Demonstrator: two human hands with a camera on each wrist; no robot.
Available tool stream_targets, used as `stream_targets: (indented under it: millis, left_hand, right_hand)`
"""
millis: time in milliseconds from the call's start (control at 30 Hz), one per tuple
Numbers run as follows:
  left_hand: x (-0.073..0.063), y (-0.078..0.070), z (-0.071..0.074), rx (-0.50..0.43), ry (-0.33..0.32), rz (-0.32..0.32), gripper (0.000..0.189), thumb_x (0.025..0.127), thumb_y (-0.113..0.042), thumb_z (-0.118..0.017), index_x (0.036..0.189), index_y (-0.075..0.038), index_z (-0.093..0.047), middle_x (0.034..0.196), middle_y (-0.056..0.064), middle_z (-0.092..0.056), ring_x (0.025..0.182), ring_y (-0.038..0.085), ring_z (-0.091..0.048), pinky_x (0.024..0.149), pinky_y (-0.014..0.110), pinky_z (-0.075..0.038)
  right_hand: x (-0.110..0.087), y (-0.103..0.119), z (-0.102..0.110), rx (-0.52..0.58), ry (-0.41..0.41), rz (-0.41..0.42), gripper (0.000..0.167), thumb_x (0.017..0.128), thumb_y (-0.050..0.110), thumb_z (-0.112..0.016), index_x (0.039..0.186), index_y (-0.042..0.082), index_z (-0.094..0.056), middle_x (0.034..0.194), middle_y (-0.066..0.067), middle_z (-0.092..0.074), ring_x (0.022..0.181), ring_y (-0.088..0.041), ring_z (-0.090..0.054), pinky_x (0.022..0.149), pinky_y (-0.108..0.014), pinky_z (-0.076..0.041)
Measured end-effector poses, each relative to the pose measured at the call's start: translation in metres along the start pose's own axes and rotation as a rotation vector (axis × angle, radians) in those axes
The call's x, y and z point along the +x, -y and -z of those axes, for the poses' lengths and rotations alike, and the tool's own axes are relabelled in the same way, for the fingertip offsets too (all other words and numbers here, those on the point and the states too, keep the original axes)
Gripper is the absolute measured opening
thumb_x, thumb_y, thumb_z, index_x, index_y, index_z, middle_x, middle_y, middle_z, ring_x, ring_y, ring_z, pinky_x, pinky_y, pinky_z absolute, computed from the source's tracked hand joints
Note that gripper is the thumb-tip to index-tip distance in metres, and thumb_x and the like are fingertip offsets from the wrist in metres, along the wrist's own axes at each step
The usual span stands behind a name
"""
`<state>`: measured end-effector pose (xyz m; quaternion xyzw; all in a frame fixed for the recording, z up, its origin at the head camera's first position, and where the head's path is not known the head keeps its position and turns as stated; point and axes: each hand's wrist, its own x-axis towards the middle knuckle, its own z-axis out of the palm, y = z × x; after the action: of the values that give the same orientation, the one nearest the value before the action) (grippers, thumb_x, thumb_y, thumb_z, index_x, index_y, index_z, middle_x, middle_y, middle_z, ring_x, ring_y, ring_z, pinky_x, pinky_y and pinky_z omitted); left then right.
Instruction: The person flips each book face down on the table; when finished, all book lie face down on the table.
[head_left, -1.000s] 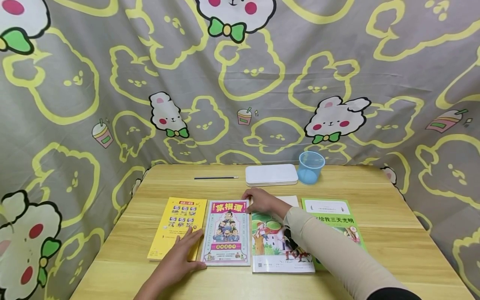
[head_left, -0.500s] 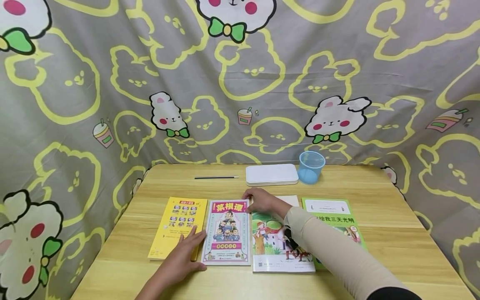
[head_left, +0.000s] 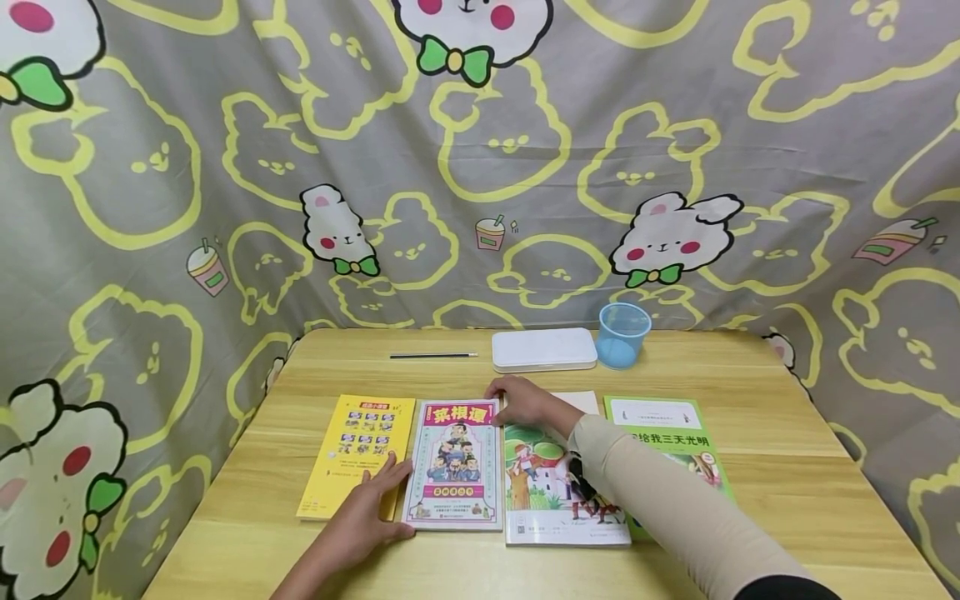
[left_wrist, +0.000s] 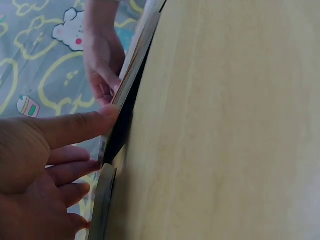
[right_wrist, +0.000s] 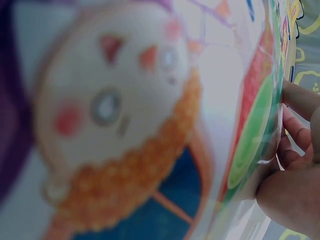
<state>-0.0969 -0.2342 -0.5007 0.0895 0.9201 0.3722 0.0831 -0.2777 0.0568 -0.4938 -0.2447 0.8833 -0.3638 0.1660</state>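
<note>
In the head view a purple-bordered comic-style book [head_left: 453, 467] lies in a row on the table, its pink title at the top. My left hand [head_left: 356, 517] is at its lower left corner, thumb on the near edge and fingers along the left side. In the left wrist view, that thumb [left_wrist: 80, 127] presses the book's edge [left_wrist: 132, 75], with a dark gap beneath. My right hand [head_left: 528, 404] reaches over the illustrated book [head_left: 536, 500] and grips the purple book's upper right corner. The right wrist view shows curled fingers [right_wrist: 295, 125] beside a blurred, glossy cover [right_wrist: 120, 120].
A yellow book [head_left: 352, 467] lies left of the purple one, partly under the left hand. A green book [head_left: 667, 429] lies at the right, partly hidden by the right sleeve. Behind are a pencil [head_left: 432, 356], a white case [head_left: 543, 348] and a blue mesh cup [head_left: 623, 335].
The left hand's fingers have shifted slightly right, closer to the purple-bordered book's left edge. The right hand has stayed at the upper right corner.
</note>
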Motion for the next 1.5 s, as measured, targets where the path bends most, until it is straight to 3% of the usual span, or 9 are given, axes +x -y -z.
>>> stream_targets:
  millis: [200,433,567,667,867,1033,1233,1500]
  left_hand:
    - [-0.001,-0.003,0.004,-0.074,0.002,0.005,0.094,0.071,-0.010,-0.092,0.153,-0.002,-0.047,0.162,0.018,-0.035,0.154,0.035,-0.025,0.125,0.060,-0.008]
    - [-0.001,-0.006,0.005,-0.105,0.004,0.034,0.092,0.072,-0.012,-0.092,0.153,-0.005,-0.048,0.161,0.019,-0.037,0.151,0.039,-0.032,0.121,0.050,-0.023]
    - [0.000,-0.006,0.006,-0.144,0.012,0.031,0.092,0.073,-0.013,-0.092,0.153,-0.004,-0.047,0.161,0.017,-0.038,0.150,0.039,-0.033,0.121,0.048,-0.025]
    - [0.000,-0.006,0.008,-0.199,0.030,0.022,0.093,0.075,-0.012,-0.091,0.154,-0.002,-0.044,0.162,0.017,-0.037,0.151,0.038,-0.032,0.120,0.045,-0.025]
    - [0.001,-0.007,0.011,-0.422,0.096,0.015,0.091,0.080,-0.004,-0.086,0.156,0.004,-0.036,0.165,0.024,-0.026,0.148,0.044,-0.034,0.114,0.033,-0.038]
    - [0.002,-0.011,0.013,-0.539,0.101,0.031,0.090,0.082,-0.001,-0.084,0.157,0.005,-0.033,0.166,0.023,-0.023,0.146,0.044,-0.036,0.109,0.028,-0.045]
    - [0.001,-0.014,0.013,-0.609,0.083,0.045,0.092,0.083,-0.005,-0.084,0.157,0.008,-0.031,0.165,0.021,-0.026,0.146,0.038,-0.036,0.108,0.025,-0.044]
    - [0.000,-0.018,0.013,-0.669,0.059,0.039,0.091,0.083,-0.004,-0.084,0.157,0.008,-0.031,0.164,0.022,-0.027,0.146,0.039,-0.036,0.104,0.026,-0.049]
  right_hand:
    - [0.000,-0.001,-0.001,0.004,0.004,0.002,0.036,0.083,0.007,-0.086,0.114,0.006,-0.069,0.107,-0.004,-0.065,0.098,-0.021,-0.058,0.090,-0.037,-0.053]
    - [0.000,-0.002,-0.001,0.007,-0.002,-0.003,0.035,0.083,0.007,-0.086,0.114,0.008,-0.069,0.105,-0.002,-0.064,0.095,-0.018,-0.057,0.089,-0.036,-0.053]
    - [-0.001,-0.002,-0.002,0.008,-0.005,0.006,0.035,0.083,0.006,-0.086,0.114,0.007,-0.068,0.105,-0.002,-0.063,0.094,-0.017,-0.057,0.088,-0.036,-0.053]
    - [-0.001,-0.003,-0.002,0.002,-0.011,0.016,0.036,0.082,0.005,-0.086,0.113,0.007,-0.068,0.105,-0.003,-0.064,0.094,-0.017,-0.057,0.087,-0.037,-0.054]
    - [-0.001,-0.001,-0.002,0.026,-0.013,-0.009,0.035,0.082,0.005,-0.086,0.113,0.008,-0.069,0.105,-0.002,-0.063,0.094,-0.016,-0.056,0.088,-0.035,-0.053]
    - [-0.001,-0.001,-0.002,0.014,-0.014,-0.001,0.035,0.082,0.006,-0.086,0.112,0.008,-0.069,0.106,-0.002,-0.063,0.094,-0.016,-0.055,0.087,-0.036,-0.053]
    - [0.000,-0.002,-0.003,0.011,-0.011,0.005,0.034,0.082,0.006,-0.086,0.111,0.008,-0.068,0.106,-0.003,-0.064,0.094,-0.016,-0.056,0.088,-0.036,-0.054]
    - [0.000,-0.002,-0.003,0.035,-0.006,-0.004,0.033,0.083,0.005,-0.085,0.111,0.007,-0.068,0.105,-0.003,-0.065,0.093,-0.017,-0.057,0.086,-0.034,-0.053]
